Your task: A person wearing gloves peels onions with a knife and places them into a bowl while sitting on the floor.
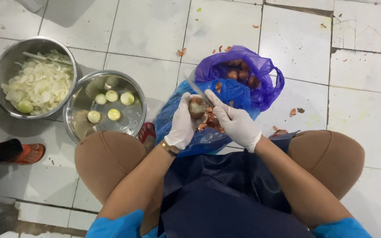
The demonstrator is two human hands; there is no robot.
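Note:
My left hand (pixel 181 124), in a white glove, grips a partly peeled onion (pixel 196 107) over a blue plastic bag (pixel 208 136) strewn with brown skins. In my gloved right hand (pixel 236 123) is a small knife (pixel 198 90), its blade resting against the onion's top. Just beyond, a purple bag (pixel 267 86) lies open with several unpeeled brown onions (pixel 240 74) inside. My knees frame both bags as I squat on the tiled floor.
To the left stands a steel bowl (pixel 134 121) with several peeled onions, and behind it another steel bowl (pixel 5 66) full of sliced onion. Another person's foot in an orange sandal (pixel 28 153) is at the far left. Onion skins dot the white tiles.

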